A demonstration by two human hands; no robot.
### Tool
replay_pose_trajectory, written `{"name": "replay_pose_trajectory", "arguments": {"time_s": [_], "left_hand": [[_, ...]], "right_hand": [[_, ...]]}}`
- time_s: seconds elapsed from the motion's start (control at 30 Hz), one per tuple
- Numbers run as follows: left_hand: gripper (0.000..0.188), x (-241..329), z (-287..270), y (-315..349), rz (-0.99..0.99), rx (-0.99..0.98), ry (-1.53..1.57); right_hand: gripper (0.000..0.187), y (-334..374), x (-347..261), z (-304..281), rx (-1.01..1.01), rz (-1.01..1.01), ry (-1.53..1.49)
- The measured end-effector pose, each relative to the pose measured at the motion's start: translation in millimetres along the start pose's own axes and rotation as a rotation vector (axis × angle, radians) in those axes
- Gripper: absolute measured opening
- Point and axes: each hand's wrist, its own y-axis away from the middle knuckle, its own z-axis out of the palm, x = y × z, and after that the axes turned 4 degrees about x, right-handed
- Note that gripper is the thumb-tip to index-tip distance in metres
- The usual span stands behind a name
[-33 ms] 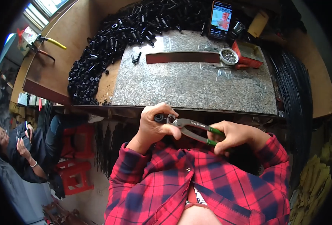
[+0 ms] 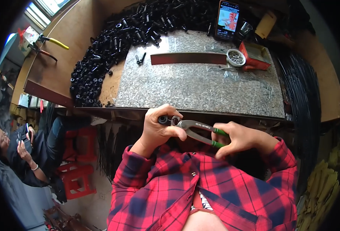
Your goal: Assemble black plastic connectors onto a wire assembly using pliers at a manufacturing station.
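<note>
Just in front of the table's near edge, my left hand is closed around a small black tubular part, whose round hollow end shows between thumb and forefinger. My right hand grips the green handles of metal end-cutting pincers. The pincers' rounded jaws lie against the part beside my left fingertips. Whether the jaws bite on it is too small to tell. My fingers hide most of the part.
Black tubular parts heap along the table's back and left, behind a granite slab. On it lie a dark strip, a white bowl of small metal pieces and a red tray. A phone stands behind. Another person sits left.
The thumb and fingers of my right hand have loosened slightly on the pincers' handles. My left hand keeps its hold on the black part.
</note>
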Motion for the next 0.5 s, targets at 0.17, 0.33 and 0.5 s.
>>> {"name": "replay_pose_trajectory", "arguments": {"time_s": [0.17,0.33,0.5], "left_hand": [[0.076,-12,5,5,0.081,0.047,-0.080],[0.085,-13,9,7,-0.001,0.052,0.014],[0.084,-12,9,7,-0.017,0.065,0.057]], "right_hand": [[0.055,-10,3,9,0.443,-0.222,0.648],[0.060,-12,-1,-2,0.269,-0.296,0.475],[0.055,-19,3,-1,0.138,-0.227,0.306]]}}
